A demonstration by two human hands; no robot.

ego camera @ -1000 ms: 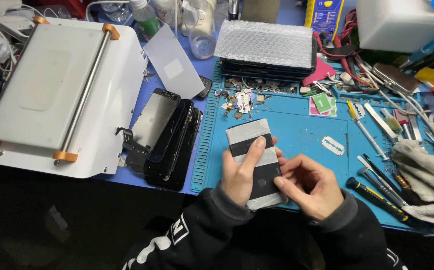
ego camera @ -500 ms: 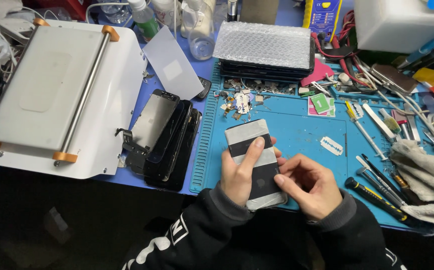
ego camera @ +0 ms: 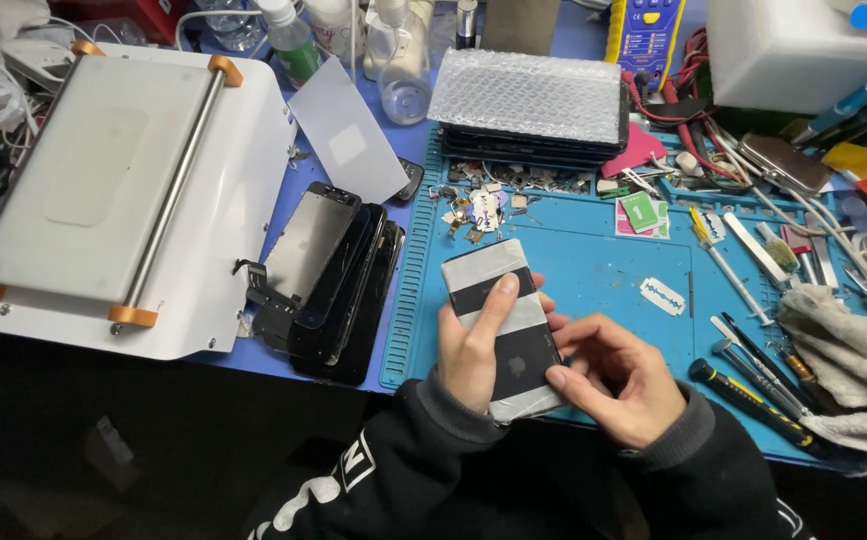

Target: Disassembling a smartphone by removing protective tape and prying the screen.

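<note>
My left hand (ego camera: 473,345) grips a black phone (ego camera: 504,325) from its left side, index finger laid across its back. Grey tape bands wrap the phone at its top, middle and bottom. My right hand (ego camera: 615,380) holds the phone's lower right edge, thumb and fingertips pinching at the tape there. The phone lies tilted over the near edge of a blue work mat (ego camera: 593,275).
A stack of black phone screens (ego camera: 328,280) lies left of the mat. A white press machine (ego camera: 113,190) fills the left. A razor blade (ego camera: 662,296), screwdrivers (ego camera: 753,400), tweezers and a grey rag (ego camera: 843,360) sit right. A bubble-wrapped stack (ego camera: 533,105) and bottles stand behind.
Both hands keep holding the phone in nearly the same place. My right fingers have shifted slightly along its lower right edge.
</note>
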